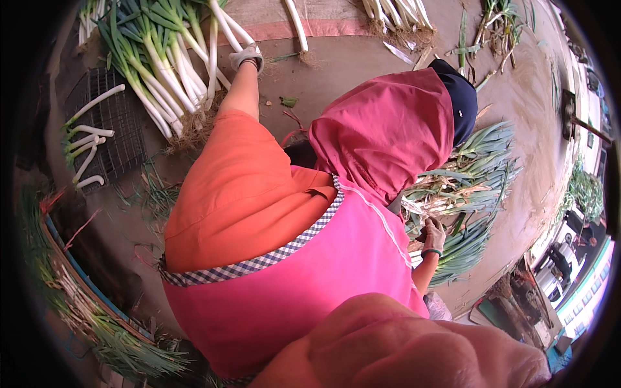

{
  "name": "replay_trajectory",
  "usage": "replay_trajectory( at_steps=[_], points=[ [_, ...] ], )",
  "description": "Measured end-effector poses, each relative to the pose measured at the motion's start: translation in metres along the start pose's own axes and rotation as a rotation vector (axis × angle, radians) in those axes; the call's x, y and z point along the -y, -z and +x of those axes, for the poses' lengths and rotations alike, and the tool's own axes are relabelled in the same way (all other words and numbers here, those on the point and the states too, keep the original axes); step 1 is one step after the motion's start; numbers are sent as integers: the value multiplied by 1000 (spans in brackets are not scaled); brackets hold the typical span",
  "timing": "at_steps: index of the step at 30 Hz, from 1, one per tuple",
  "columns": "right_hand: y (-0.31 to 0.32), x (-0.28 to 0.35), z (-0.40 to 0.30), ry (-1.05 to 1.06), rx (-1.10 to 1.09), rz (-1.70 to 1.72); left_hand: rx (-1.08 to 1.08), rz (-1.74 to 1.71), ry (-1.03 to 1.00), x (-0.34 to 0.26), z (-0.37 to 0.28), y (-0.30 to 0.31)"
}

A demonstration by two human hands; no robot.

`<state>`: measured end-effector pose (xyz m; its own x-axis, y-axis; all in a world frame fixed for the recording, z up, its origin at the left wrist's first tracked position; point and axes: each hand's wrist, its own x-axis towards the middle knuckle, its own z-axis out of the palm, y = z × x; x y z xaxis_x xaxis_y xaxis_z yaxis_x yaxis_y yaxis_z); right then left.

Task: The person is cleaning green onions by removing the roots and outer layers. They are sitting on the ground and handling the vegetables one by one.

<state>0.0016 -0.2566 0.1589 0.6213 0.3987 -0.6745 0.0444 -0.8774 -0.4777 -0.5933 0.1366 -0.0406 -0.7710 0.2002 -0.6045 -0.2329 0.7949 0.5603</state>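
Neither of my own hands is in view. Bare skin (427,344) very close to the lens fills the bottom; I cannot tell which body part it is. Before me a co-worker bends over, in a maroon hood (378,131) with a dark navy brim, an orange shirt (233,203) and a pink apron (301,262). That person's gloved left hand (247,56) is on white stems beside a large bunch of rooted green onions (160,77). The co-worker's other gloved hand (432,235) is beside a pile of leafy green onions (461,213).
A dark mesh crate (116,116) bears several cut white stems (94,131). More green onions (87,310) lie at lower left. One loose stalk (297,29) and a rooted bunch (400,19) lie at the top. Trimmings (160,189) litter the floor (504,111).
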Motion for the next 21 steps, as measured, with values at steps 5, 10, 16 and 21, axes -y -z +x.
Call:
replay_trajectory(
  at_steps=[5, 10, 16, 21],
  points=[
    [5, -33, -5, -137, -28, -12, 71, -248, 105, 18, 68, -39],
    [1, -53, -13, -197, 4, -22, 221, -302, 77, -2, 32, -25],
    [23, -44, 20, -95, -15, -6, 437, -11, -111, 27, 103, 139],
    [9, -49, 38, -66, 73, -64, 395, 485, -247, 42, 99, 216]
  ],
)
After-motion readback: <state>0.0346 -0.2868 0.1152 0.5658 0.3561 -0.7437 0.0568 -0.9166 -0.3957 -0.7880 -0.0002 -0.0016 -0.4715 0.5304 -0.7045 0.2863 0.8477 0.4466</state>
